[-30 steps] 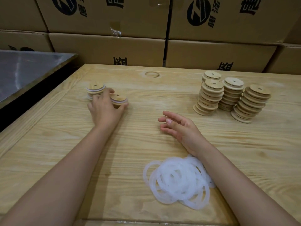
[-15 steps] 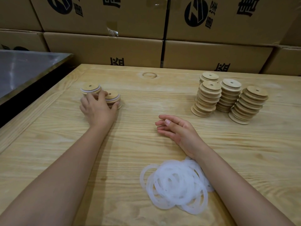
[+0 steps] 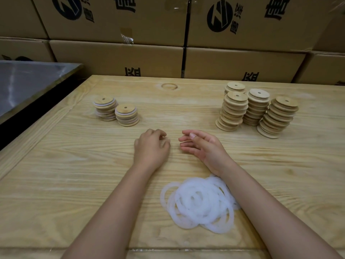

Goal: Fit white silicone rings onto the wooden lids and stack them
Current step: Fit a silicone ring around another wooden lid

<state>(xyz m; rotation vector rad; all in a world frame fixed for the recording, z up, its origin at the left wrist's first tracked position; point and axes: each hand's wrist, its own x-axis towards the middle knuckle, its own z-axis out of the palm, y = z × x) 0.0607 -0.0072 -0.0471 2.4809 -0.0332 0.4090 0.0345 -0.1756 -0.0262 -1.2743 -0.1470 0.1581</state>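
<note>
Mid-table | left hand (image 3: pixel 152 146) withdrawn from ringed stacks (image 3: pixel 116 112), beside right hand (image 3: pixel 202 145) | both hands relaxed, empty

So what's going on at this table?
A person is fitting white rings onto wooden lids. At this moment the left hand and the right hand are empty, close together over the middle of the table. Two short stacks of ringed lids stand at the left, four taller stacks of bare lids at the right. A pile of loose rings lies by the right forearm.
</note>
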